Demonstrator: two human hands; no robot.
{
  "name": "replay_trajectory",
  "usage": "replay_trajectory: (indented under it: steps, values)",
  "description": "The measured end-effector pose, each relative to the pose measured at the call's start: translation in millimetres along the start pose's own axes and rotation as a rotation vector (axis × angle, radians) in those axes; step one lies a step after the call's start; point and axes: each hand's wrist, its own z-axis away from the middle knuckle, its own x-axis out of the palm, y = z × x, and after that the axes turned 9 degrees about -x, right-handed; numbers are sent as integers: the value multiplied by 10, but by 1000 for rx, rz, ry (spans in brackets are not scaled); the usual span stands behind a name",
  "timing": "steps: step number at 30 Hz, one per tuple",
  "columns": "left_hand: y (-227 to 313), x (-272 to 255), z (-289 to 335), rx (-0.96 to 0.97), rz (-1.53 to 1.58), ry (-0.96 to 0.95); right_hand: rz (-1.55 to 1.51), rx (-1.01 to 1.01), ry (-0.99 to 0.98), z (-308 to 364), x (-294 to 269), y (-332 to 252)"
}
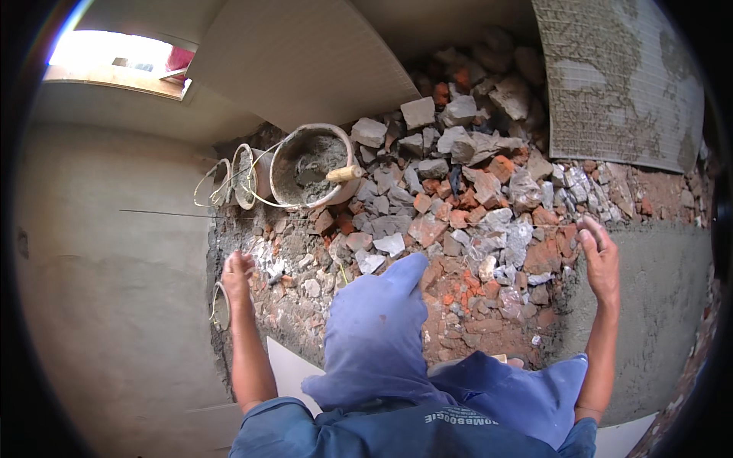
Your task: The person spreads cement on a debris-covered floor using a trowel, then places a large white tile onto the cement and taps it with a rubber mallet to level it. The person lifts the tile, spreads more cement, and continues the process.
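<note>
My left hand (239, 273) is raised at the left of the rubble, its fingers curled together; whatever is in them is too small to make out. On the far right, my right hand (599, 252) hovers by the edge of the smooth grey mortar bed (649, 282), thumb and fingertips drawn together. A thin dark line (164, 213), a string or wire, shows against the left wall and runs faintly over the rubble toward my right fingertips. Beyond my left hand stands a bucket of wet mortar (305, 156), with a wooden-handled trowel (343, 174) in it.
Broken brick and concrete rubble (458, 206) covers the middle ground, piled higher at the back. Smaller buckets (246, 179) lie beside the mortar bucket. A large panel (305, 61) leans behind them. A mortar-smeared panel (618, 99) stands at back right; a white slab (290, 374) lies near me.
</note>
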Motion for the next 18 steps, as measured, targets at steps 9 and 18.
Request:
replay_trajectory:
  steps: [9,18]
  values:
    - [-459,1595,-1405,116,186,66,814,-576,-432,-1041,2019,-1727]
    - [-524,2208,-1612,-27,646,170,1094,-788,-791,-1741,5113,-1578]
